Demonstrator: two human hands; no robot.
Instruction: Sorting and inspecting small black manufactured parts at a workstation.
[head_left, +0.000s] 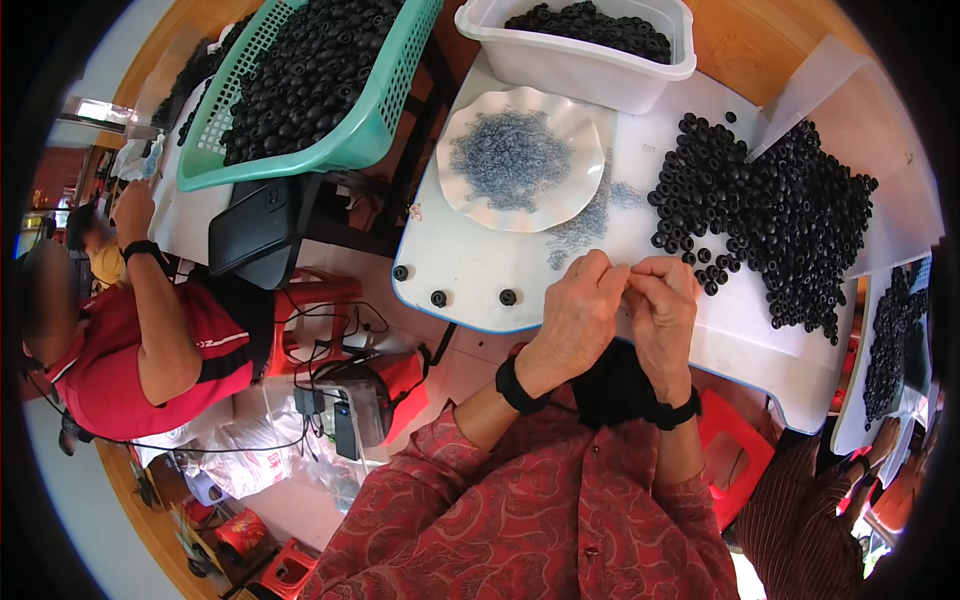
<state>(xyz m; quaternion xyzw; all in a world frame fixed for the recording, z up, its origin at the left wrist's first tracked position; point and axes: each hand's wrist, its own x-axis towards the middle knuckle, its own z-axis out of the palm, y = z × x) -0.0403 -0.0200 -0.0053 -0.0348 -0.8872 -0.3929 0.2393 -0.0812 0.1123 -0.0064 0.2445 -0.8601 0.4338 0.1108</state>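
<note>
Two hands meet at the near edge of the white surface (470, 270), fingertips drawn together. Left hand (575, 320) and right hand (662, 315) touch at the fingers, both curled and pinching a small item between them; the item itself is hidden by the fingers, kind cannot be told. Both wrists carry black bands.

Containers:
- White scalloped plate (520, 158), just beyond the hands: holds a mound of tiny grey-blue rings (508, 150). Some of the same rings lie spilled on the surface beside the plate's right rim.
- White plastic tub (580, 62), far edge of the surface: holds black ring-shaped parts, filling its bottom.
- Teal mesh basket (375, 125), left of the surface, tilted: heaped with black rounded parts.

Loose on the surface: large pile of black rings (775, 215) right of the hands, its nearest strays just beside the right hand. Three single black rings (438, 297) sit in a row near the left front edge.

Another person in a red shirt (120, 355) sits at far left, apart from the surface.
</note>
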